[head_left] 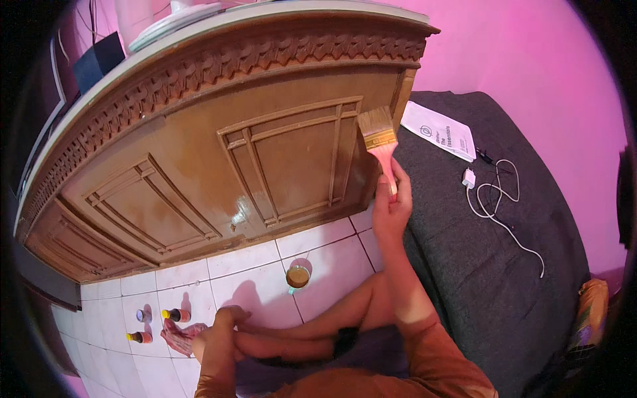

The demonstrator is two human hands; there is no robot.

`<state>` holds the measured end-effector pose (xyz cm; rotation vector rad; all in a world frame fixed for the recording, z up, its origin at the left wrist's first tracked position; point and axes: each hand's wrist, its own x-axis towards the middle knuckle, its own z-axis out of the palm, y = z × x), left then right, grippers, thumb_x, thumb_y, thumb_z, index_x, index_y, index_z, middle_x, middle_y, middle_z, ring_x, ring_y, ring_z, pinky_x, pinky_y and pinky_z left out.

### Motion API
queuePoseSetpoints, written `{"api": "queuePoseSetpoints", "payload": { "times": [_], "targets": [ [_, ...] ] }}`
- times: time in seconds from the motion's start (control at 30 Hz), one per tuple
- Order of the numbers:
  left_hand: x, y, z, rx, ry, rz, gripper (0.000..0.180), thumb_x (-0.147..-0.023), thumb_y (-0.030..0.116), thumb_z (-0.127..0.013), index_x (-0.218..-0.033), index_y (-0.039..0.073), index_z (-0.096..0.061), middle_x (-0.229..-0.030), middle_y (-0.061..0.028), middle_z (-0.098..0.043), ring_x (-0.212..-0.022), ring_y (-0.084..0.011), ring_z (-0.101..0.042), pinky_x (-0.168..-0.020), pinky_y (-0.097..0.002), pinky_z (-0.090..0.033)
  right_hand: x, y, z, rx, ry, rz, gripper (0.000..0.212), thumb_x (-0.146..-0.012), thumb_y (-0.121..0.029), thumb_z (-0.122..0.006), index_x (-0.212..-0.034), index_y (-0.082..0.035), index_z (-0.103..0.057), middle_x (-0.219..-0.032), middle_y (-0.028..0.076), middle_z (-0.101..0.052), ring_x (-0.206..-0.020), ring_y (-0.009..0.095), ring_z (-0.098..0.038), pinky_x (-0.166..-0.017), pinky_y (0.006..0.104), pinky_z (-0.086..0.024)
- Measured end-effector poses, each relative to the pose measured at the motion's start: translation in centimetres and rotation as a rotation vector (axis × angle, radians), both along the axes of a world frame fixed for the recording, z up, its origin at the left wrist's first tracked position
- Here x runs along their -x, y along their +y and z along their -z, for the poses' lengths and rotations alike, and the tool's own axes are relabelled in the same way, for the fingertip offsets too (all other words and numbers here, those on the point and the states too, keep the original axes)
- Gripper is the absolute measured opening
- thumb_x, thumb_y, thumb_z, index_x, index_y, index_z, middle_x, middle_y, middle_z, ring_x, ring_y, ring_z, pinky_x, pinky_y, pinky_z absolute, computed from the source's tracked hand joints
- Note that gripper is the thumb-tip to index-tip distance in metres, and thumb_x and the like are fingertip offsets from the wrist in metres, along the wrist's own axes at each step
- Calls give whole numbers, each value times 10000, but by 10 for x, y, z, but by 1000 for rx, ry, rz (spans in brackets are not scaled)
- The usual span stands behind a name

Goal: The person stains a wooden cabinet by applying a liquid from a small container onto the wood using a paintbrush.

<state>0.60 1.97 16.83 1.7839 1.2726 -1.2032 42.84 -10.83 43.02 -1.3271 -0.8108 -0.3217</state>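
Note:
My right hand [393, 199] is closed round the pink handle of a paintbrush [378, 132]. The brush points upward, its pale bristles at the right side of a brown wooden cabinet front [298, 162], beside a moulded panel frame. Whether the bristles touch the wood I cannot tell. My left hand [232, 316] lies low by my crossed legs; its fingers cannot be made out. On the tiles between my legs and the cabinet stands a clear cup [298, 276] of brown liquid. Wet-looking sheen and uneven brown patches mark parts of the cabinet front.
Two small bottles with yellow caps [176, 315] [139, 337] and a small purplish jar [144, 316] stand on the tiles at left, near my foot [180, 337]. At right, a dark grey cushioned seat [478, 265] carries a white booklet [438, 131] and a charger with cable [469, 178].

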Motion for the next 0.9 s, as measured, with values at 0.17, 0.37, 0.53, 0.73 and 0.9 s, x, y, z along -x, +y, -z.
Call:
{"api": "queuePoseSetpoints", "payload": {
  "times": [0.17,0.37,0.53,0.73,0.9],
  "targets": [
    [-3,-1,1,-1,-1,-8,651,-917,616,-468,-1155,52,-686,-1191,-137,-673,-1135,-309,-615,-950,-415,-464,0,16,-8,97,-26,25,343,-958,-105,-543,-1271,36,-542,-1133,211,-614,-1052,323,-610,-910,381,-473],
    [-2,-2,4,4,-1,-24,655,-921,619,-464,-1147,47,-688,-1178,-137,-675,-1127,-305,-614,-943,-413,-466,-9,35,-5,79,-201,65,348,-947,-86,-542,-1272,39,-537,-1080,215,-583,-995,363,-596,-857,415,-480],
    [1,-3,1,0,12,-6,665,-922,628,-456,-1107,37,-699,-1130,-136,-687,-1077,-298,-629,-917,-414,-477,-2,32,-2,76,-83,131,328,-937,-60,-555,-1256,14,-560,-1094,193,-602,-1008,310,-616,-874,370,-480],
    [-1,-4,-1,-1,19,8,681,-924,638,-446,-1059,26,-713,-1073,-136,-701,-1017,-291,-647,-887,-415,-490,2,43,1,75,-160,133,342,-936,-45,-546,-1269,32,-541,-1073,207,-587,-956,322,-607,-849,383,-483],
    [-3,-3,0,-2,22,23,698,-925,646,-437,-1018,16,-725,-1025,-136,-712,-966,-284,-662,-861,-416,-501,5,48,0,38,-198,170,348,-927,-25,-535,-1272,27,-541,-1028,199,-579,-913,314,-597,-801,378,-480]
  ]
}}
